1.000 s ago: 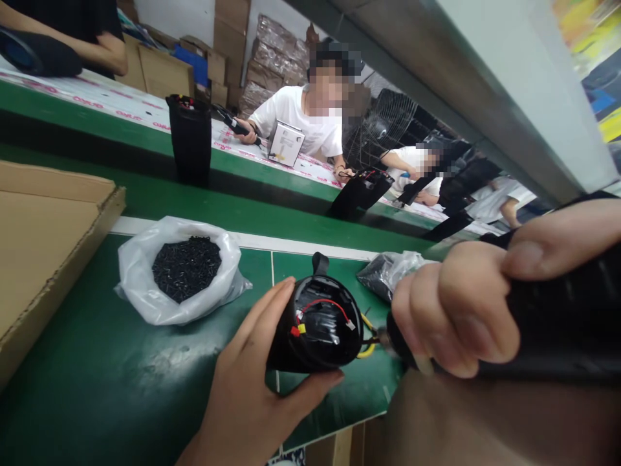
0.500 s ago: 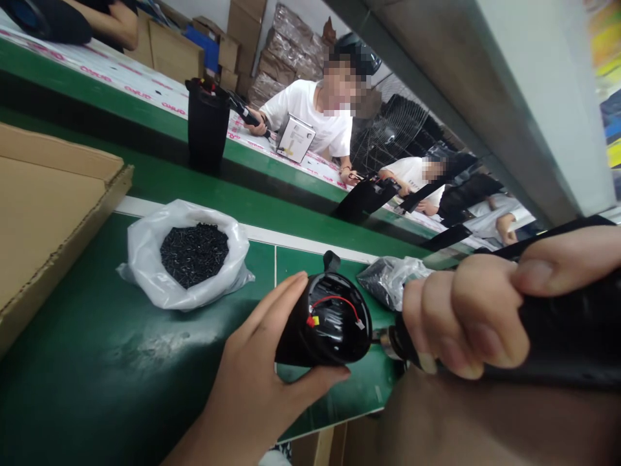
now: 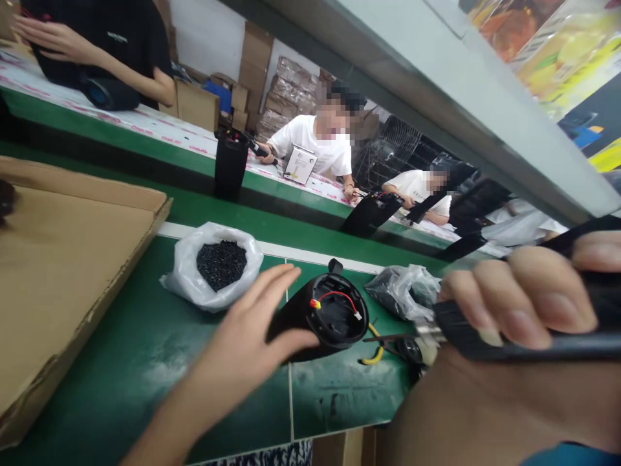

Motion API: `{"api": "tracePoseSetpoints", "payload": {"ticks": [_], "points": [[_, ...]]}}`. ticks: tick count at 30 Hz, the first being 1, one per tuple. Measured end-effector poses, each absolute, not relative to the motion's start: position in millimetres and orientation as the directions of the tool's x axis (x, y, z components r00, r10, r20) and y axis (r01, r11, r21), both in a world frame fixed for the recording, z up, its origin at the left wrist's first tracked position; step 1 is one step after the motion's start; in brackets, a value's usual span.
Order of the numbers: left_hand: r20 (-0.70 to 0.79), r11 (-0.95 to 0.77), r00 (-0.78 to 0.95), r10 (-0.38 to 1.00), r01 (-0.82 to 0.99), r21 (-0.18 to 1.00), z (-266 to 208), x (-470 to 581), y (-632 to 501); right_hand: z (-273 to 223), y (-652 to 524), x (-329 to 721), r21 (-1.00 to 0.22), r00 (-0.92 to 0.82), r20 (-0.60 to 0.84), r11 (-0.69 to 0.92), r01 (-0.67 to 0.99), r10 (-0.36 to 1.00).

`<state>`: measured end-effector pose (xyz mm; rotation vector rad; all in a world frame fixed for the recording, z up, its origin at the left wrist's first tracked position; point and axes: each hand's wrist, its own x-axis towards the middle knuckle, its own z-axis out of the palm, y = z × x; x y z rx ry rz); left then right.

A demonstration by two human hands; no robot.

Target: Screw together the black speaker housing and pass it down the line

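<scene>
My left hand [image 3: 250, 336] rests on the side of a black cylindrical housing [image 3: 323, 317] lying on the green bench [image 3: 145, 362], thumb under it and fingers spread over its top. The housing's open end faces me, showing red wiring and a small yellow connector inside. My right hand [image 3: 519, 304] is shut on a black electric screwdriver [image 3: 509, 330], whose metal tip points left, a little apart from the housing's rim.
A white bag of small black screws [image 3: 218, 268] lies behind the housing, a second plastic bag [image 3: 405, 291] to its right. Yellow-handled pliers [image 3: 376, 346] lie under the tool. A flat cardboard box [image 3: 63, 259] fills the left. Other people work at the far bench [image 3: 145, 123].
The screwdriver tip has drawn back from the housing to the right. My left fingers have opened over the housing. The view has tilted up and right.
</scene>
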<state>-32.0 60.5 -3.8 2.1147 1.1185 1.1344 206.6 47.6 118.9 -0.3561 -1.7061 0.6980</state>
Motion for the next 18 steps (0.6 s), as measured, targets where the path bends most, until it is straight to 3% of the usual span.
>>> {"api": "tracePoseSetpoints", "payload": {"ticks": [2, 4, 6, 11, 14, 18], "points": [[0.467, -0.568, 0.337, 0.818, 0.601, 0.562, 5, -57, 78, 116, 43, 219, -0.606, -0.171, 0.795, 0.756, -0.249, 0.582], [0.376, -0.473, 0.346, 0.860, 0.815, 0.334, 13, -75, 98, 111, 38, 220, -0.633, 0.128, 0.728, 0.732, -0.252, 0.674], [0.258, -0.398, 0.346, 0.902, 0.898, 0.186, 18, -81, 113, 105, 34, 212, -0.651, 0.360, 0.603, 0.700, -0.294, 0.712], [0.136, -0.338, 0.332, 0.933, 0.941, 0.027, 24, -68, 125, 100, 33, 183, -0.533, 0.411, 0.431, 0.594, -0.603, 0.803], [0.156, -0.337, 0.336, 0.929, 0.941, -0.016, 25, -66, 123, 101, 32, 175, -0.378, 0.376, 0.355, 0.499, -0.780, 0.856], [0.291, -0.404, 0.390, 0.874, 0.915, -0.012, 19, -71, 122, 103, 28, 173, 0.026, 0.347, 0.339, 0.361, -0.932, 0.874]]}}
